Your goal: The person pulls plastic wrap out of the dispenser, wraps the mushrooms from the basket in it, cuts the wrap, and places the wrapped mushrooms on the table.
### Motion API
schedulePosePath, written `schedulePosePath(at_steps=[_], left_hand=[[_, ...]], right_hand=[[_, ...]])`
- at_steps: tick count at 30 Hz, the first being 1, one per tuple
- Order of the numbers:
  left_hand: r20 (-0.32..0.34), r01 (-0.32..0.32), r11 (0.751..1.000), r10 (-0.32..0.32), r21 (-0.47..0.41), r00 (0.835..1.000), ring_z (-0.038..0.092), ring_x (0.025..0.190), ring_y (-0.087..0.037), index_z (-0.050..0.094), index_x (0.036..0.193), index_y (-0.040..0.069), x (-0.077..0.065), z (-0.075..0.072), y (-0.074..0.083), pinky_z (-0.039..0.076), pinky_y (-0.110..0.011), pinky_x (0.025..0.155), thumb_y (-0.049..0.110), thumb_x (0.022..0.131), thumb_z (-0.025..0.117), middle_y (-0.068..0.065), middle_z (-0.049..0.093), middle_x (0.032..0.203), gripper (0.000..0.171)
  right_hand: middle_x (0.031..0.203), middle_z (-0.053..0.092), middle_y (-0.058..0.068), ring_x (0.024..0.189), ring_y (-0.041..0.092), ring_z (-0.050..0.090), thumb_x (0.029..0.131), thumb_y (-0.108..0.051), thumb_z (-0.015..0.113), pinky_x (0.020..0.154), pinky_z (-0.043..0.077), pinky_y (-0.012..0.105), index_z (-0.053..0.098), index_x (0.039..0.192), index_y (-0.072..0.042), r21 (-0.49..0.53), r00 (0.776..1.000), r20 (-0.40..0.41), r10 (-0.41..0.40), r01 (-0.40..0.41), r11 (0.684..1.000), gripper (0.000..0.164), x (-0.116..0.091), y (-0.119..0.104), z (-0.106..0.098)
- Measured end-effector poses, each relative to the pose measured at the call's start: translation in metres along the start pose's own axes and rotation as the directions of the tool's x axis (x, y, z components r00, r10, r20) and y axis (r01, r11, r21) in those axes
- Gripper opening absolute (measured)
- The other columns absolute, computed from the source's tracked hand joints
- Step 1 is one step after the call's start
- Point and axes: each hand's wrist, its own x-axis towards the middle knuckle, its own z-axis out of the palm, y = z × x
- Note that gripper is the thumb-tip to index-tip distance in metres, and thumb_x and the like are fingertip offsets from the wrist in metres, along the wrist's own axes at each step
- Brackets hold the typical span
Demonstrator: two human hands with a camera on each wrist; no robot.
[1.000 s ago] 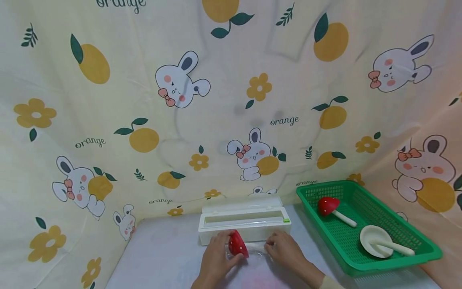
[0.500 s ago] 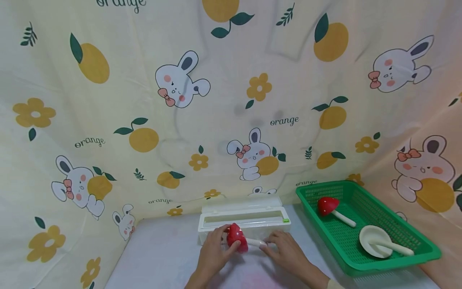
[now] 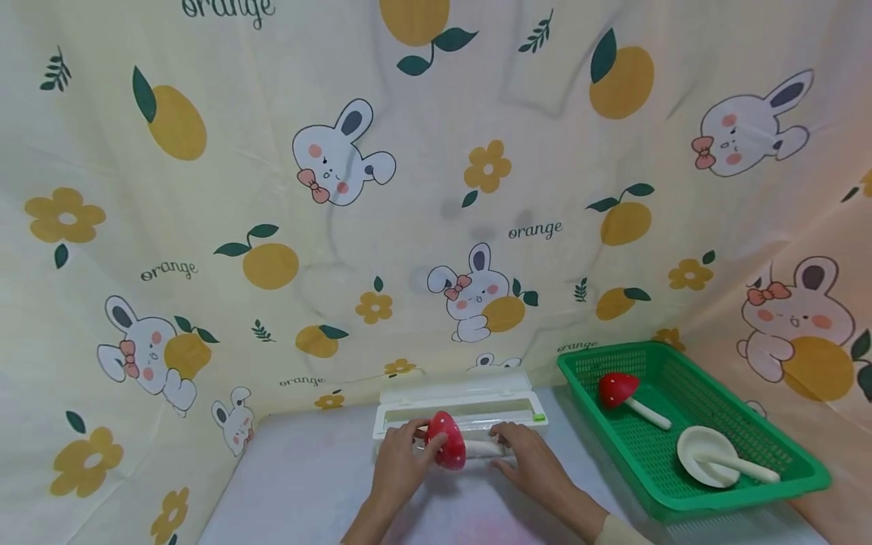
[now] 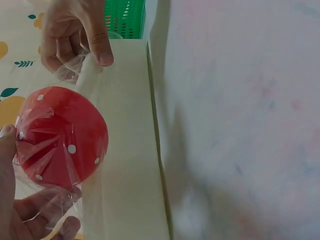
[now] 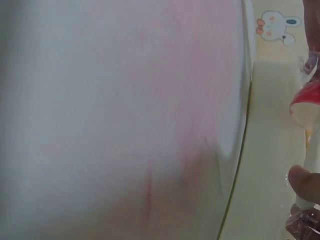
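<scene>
A red toy mushroom (image 3: pixel 446 441) with white dots and a long white stem is held sideways between both hands. Clear cling film (image 4: pixel 45 150) lies creased over its cap. My left hand (image 3: pixel 397 463) grips the cap, thumb on the near side and fingers round the far side. At the stem's end, my right hand (image 3: pixel 536 463) pinches the stem and film between thumb and fingers. Just behind the mushroom stands a white film dispenser box (image 4: pixel 130 135), its lid raised at the back; in the right wrist view the right thumb (image 5: pixel 304 184) lies against the stem.
To the right is a green plastic basket (image 3: pixel 736 502) holding a second red mushroom (image 3: pixel 618 390) and another (image 3: pixel 708 456) lying with its white underside up. A cloth printed with rabbits and oranges (image 3: pixel 409 212) hangs behind the pale table (image 3: pixel 293 484).
Both hands have lifted the mushroom slightly and moved it toward the box. Its cap has turned more upright, and its stem, earlier mostly covered, shows between the hands.
</scene>
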Motion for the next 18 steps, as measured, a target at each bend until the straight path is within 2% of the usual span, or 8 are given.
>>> schedulePosePath(at_steps=[6,11,15,18], left_hand=[[-0.028,0.015,0.998,-0.014,0.057,1.000,0.052,0.094,-0.013,0.071,0.116,0.023,0.008,-0.003,0.002,0.043,-0.035,0.073,0.072,0.085,0.061,0.011,0.067,0.090,0.059],[-0.029,0.020,0.999,-0.019,0.043,0.999,0.053,0.098,-0.014,0.069,0.119,0.025,0.012,-0.004,0.001,0.044,-0.038,0.078,0.076,0.084,0.057,0.008,0.066,0.098,0.063],[-0.022,-0.024,0.998,0.023,-0.051,0.999,0.054,0.106,-0.016,0.057,0.133,0.028,0.013,-0.005,-0.003,0.049,-0.037,0.081,0.075,0.085,0.057,0.005,0.062,0.118,0.067],[0.009,-0.111,0.978,0.114,-0.178,0.993,0.052,0.114,-0.017,0.046,0.140,0.031,0.010,-0.007,-0.006,0.052,-0.041,0.087,0.066,0.088,0.062,0.003,0.055,0.131,0.065]], right_hand=[[0.092,0.062,-0.014,0.086,0.002,0.055,0.072,-0.019,0.091,0.077,0.053,0.030,0.063,0.104,-0.023,-0.001,1.000,-0.005,0.004,-0.004,1.000,0.042,0.006,-0.001,-0.002],[0.090,0.063,-0.013,0.086,0.002,0.056,0.074,-0.019,0.090,0.077,0.053,0.030,0.067,0.102,-0.021,-0.024,0.999,-0.027,-0.038,0.037,0.999,0.037,0.013,0.001,-0.005],[0.092,0.067,-0.011,0.086,0.004,0.057,0.074,-0.019,0.090,0.078,0.053,0.032,0.070,0.102,-0.019,-0.021,0.999,-0.022,-0.045,0.045,0.999,0.035,0.016,0.001,-0.009],[0.097,0.069,-0.010,0.088,0.005,0.058,0.075,-0.019,0.090,0.079,0.055,0.033,0.071,0.104,-0.019,0.001,1.000,0.006,-0.011,0.011,1.000,0.035,0.018,0.000,-0.012]])
